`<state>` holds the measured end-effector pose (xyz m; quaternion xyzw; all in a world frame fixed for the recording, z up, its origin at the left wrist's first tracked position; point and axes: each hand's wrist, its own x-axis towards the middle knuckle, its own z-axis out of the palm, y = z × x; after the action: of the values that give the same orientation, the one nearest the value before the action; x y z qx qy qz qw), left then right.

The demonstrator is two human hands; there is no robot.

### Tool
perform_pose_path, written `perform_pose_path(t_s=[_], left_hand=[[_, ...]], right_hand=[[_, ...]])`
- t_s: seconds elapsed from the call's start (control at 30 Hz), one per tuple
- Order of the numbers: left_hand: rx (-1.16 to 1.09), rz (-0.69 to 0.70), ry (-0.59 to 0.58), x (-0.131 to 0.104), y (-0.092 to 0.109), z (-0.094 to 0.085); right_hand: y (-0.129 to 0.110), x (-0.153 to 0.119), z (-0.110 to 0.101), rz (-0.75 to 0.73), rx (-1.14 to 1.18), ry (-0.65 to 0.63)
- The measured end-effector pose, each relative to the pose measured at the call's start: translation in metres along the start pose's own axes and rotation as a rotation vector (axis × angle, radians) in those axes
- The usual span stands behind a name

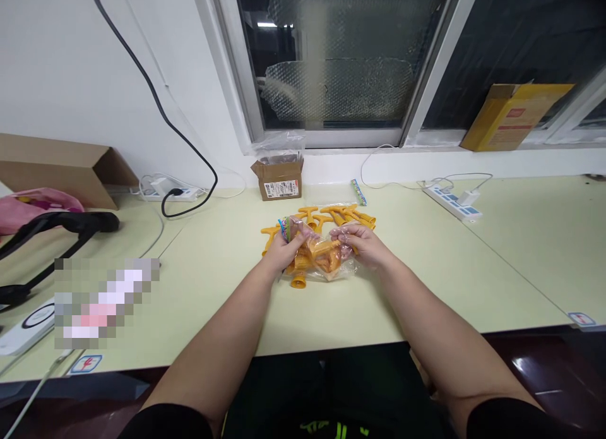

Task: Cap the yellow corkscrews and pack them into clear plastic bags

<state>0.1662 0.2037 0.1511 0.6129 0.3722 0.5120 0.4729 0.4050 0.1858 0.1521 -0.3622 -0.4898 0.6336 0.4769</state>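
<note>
Between my two hands is a clear plastic bag (326,270) with yellow plastic pieces inside. My left hand (284,248) grips the bag's left side, by its colourful printed header. The fingers of my right hand (362,242) pinch the bag's right side. Behind and around the bag lie several yellow T-shaped plastic pieces (307,213) on the pale green table (218,287). One yellow piece with a round ribbed end (298,281) rests just in front of the bag. The bag and my hands hide part of the pile.
A small cardboard box (280,179) stands by the wall, near another flat plastic bag with a printed header (358,192). Power strips (453,203) with cables sit right and left. At left are a black strap-like frame (61,221) and a large carton (52,167).
</note>
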Motion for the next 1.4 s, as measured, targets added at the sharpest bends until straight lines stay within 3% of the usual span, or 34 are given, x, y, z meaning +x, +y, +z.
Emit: perform_pose_path(t_s=[0.07,0.3,0.43,0.57,0.77,0.87,1.0,1.07,1.1,1.27,1.33,1.4], left_hand=[[-0.038,0.001,-0.033,0.000,-0.001,-0.001],[-0.180,0.024,0.023,0.001,0.003,0.002],[-0.247,-0.016,0.013,0.001,0.006,0.001],[-0.189,-0.017,-0.049,-0.001,0.006,-0.003],[-0.152,-0.021,-0.045,-0.001,0.004,0.000],[-0.256,-0.026,0.005,0.002,0.001,0.002],[-0.438,-0.083,0.149,0.006,0.001,0.004],[-0.523,-0.132,0.182,0.007,0.003,0.006],[-0.565,-0.155,0.193,0.007,0.005,0.007],[-0.709,-0.189,0.193,0.002,0.005,0.020],[-0.712,-0.168,0.145,-0.001,0.004,0.026],[-0.695,-0.150,0.117,-0.004,0.004,0.029]], right_hand=[[0.001,0.001,0.001,0.000,0.046,0.048],[-0.001,0.003,0.002,-0.117,0.111,0.158],[-0.002,0.000,0.000,-0.152,0.056,0.021],[0.002,0.001,-0.006,-0.224,-0.136,-0.112],[-0.001,-0.002,-0.005,-0.536,-0.611,-0.091],[-0.006,-0.005,-0.004,-0.672,-0.749,0.019],[-0.013,-0.005,-0.019,-0.794,-0.667,0.420],[-0.014,-0.002,-0.027,-0.733,-0.518,0.525],[-0.012,-0.001,-0.028,-0.667,-0.425,0.518],[0.003,0.006,-0.008,-0.225,-0.084,0.149],[0.009,0.007,0.004,-0.220,-0.059,0.101],[0.012,0.008,0.010,-0.262,-0.059,0.172]])
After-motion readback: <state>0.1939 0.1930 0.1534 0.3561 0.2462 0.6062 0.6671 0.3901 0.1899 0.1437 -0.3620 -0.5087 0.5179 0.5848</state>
